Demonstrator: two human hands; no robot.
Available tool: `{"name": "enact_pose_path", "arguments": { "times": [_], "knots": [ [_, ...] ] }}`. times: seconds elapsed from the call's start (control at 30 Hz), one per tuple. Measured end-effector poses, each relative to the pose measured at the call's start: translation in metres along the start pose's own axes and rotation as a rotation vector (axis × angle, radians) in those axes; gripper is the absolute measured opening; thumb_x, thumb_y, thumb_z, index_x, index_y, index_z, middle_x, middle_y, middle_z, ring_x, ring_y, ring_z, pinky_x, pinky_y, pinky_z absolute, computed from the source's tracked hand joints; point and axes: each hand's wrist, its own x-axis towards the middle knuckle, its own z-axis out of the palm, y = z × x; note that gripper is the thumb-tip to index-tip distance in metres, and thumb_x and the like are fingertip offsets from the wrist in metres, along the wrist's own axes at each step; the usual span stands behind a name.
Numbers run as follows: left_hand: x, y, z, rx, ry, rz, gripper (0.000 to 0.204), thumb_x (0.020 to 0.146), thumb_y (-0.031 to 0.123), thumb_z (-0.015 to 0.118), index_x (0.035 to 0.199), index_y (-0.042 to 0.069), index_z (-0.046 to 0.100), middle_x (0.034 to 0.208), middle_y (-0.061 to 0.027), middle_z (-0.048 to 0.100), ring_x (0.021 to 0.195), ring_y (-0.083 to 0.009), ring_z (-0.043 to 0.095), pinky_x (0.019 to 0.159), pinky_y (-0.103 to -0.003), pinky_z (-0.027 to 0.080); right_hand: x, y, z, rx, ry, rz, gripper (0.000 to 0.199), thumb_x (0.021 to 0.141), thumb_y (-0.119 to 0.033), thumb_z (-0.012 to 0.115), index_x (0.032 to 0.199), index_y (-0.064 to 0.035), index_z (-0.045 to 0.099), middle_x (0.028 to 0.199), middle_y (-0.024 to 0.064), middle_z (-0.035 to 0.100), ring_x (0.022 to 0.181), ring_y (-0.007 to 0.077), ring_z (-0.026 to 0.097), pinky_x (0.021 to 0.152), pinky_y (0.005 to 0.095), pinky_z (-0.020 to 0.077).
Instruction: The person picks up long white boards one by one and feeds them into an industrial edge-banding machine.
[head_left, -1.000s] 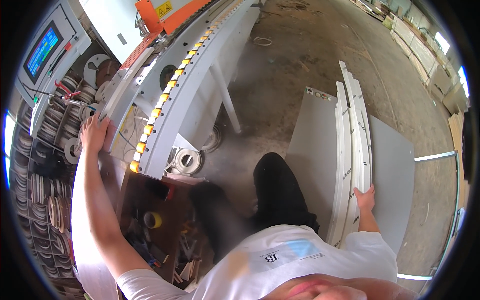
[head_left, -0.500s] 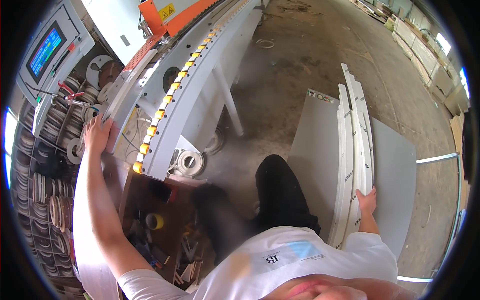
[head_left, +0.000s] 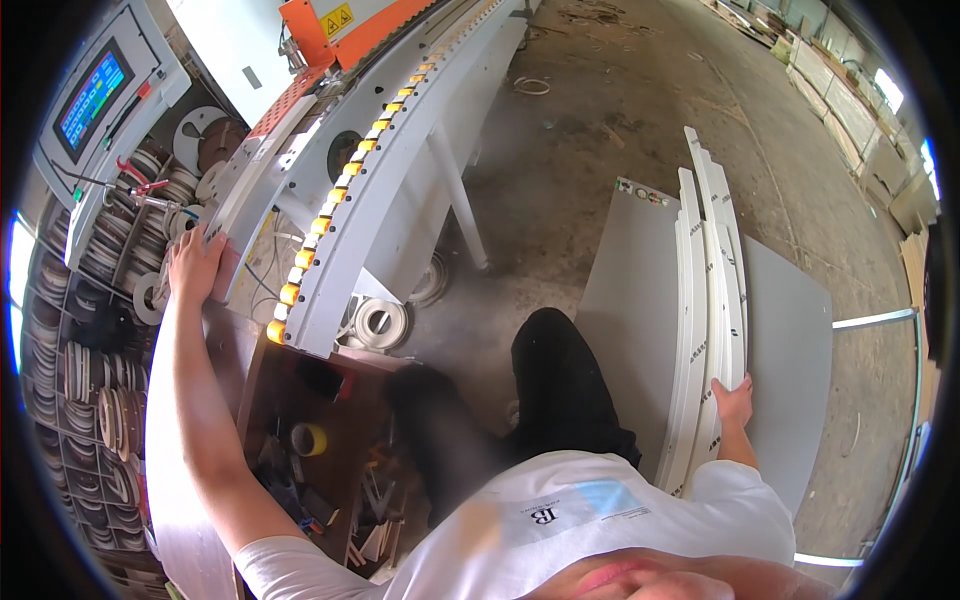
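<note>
At the near end of the long machine, my left hand is closed on the end of a pale strip lying along the machine bed. Its thumb sits on the right side and its fingers lie over the left. On my right, several white strips with small dark print lie in a stack on grey panels. My right hand grips a strip at the stack's near part, thumb on the left edge and fingers round the right edge. The undersides of both grips are hidden.
A row of yellow and white rollers runs along the machine's side. A control screen stands at upper left, above racks of edging rolls. An open cabinet with tape and tools is below. Coiled rolls lie under the machine.
</note>
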Motion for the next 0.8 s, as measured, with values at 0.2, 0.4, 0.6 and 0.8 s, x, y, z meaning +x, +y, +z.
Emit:
{"name": "enact_pose_path", "arguments": {
  "times": [0.2,0.4,0.6,0.8],
  "knots": [
    [0.001,0.003,-0.002,0.0,-0.011,-0.014,0.064,0.102,0.056,0.058,0.151,0.014,0.06,0.151,-0.0133,0.062,0.142,-0.0398,0.053,0.118,-0.049,0.043,0.006,0.008,0.009,-0.025,0.018,0.009,0.106,0.08,-0.059,0.081,0.161,-0.0042,0.04,0.158,0.0193,0.054,0.136,0.039,0.061,0.11,0.0499,0.0528],
    [0.002,-0.002,0.001,-0.001,-0.014,-0.015,0.065,0.102,0.056,0.058,0.151,0.014,0.06,0.152,-0.0138,0.062,0.143,-0.0405,0.052,0.119,-0.049,0.042,0.003,0.003,0.006,-0.019,0.005,0.007,0.106,0.081,-0.059,0.081,0.161,-0.0032,0.04,0.159,0.0202,0.053,0.137,0.0397,0.06,0.112,0.0499,0.0515],
    [0.004,-0.007,0.006,-0.042,-0.013,-0.013,0.065,0.101,0.057,0.059,0.151,0.015,0.06,0.151,-0.0137,0.062,0.143,-0.0406,0.052,0.118,-0.05,0.042,0.003,0.005,0.005,-0.019,0.01,0.009,0.105,0.081,-0.058,0.081,0.161,-0.0033,0.04,0.159,0.0188,0.053,0.137,0.0391,0.061,0.111,0.0498,0.0519],
    [0.004,-0.006,0.005,-0.051,-0.02,-0.033,0.066,0.101,0.056,0.06,0.152,0.015,0.06,0.152,-0.0128,0.061,0.144,-0.0392,0.051,0.12,-0.05,0.04,-0.002,-0.003,-0.003,-0.011,-0.016,0.01,0.107,0.083,-0.058,0.082,0.162,-0.0015,0.038,0.16,0.0235,0.052,0.141,0.0413,0.057,0.115,0.0502,0.049]
  ]
}}
